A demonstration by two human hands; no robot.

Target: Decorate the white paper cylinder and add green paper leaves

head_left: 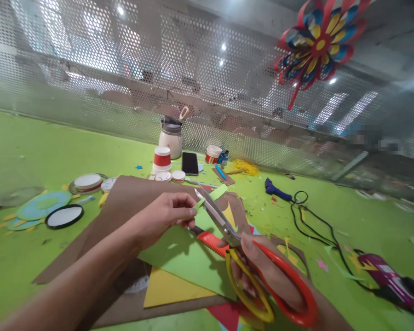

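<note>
My right hand (262, 271) is closed through the red and yellow handles of a pair of scissors (221, 220), whose steel blades point up and left. My left hand (165, 214) pinches a small strip of light green paper (215, 194) at the blade tips. Under both hands lie a green paper sheet (189, 259), a yellow sheet (169, 289) and brown cardboard (131, 197) on the green table (37, 147).
A white jar (171, 135), a red-banded cup (162, 158), a black phone (190, 162) and round lids (64, 216) stand behind. A blue glue gun (276, 189) with a black cable (317, 225) and a purple tool (389, 280) lie right. A paper flower (319, 43) hangs on the perforated metal wall.
</note>
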